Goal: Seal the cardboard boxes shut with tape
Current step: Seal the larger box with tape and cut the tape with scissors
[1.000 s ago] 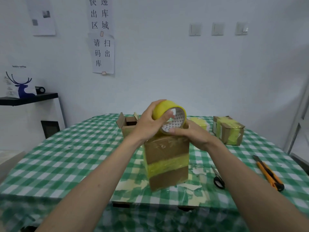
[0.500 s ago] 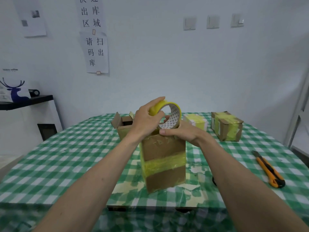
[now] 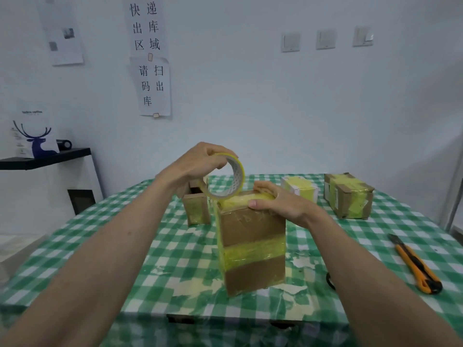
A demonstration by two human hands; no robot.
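A tall brown cardboard box [image 3: 253, 246] stands upright in the middle of the green checked table [image 3: 75, 251], with a yellow tape band round its middle and yellow tape over its top. My left hand [image 3: 198, 164] grips the yellow tape roll [image 3: 231, 177] from above, just over the box's top left edge. A strip of tape runs from the roll down the box's left side. My right hand [image 3: 278, 202] rests on the box's top, thumb pressed against the upper front face.
Behind stand an open-flapped small box [image 3: 196, 206], a small white taped box [image 3: 299, 189] and a taped brown box [image 3: 349, 195]. An orange utility knife [image 3: 414, 265] lies at the right, black scissors [image 3: 330, 280] peek from behind my right forearm. Tape scraps litter the cloth.
My left hand has lifted the roll up and to the left, off the box top. My right hand has dropped from the roll onto the top of the box.
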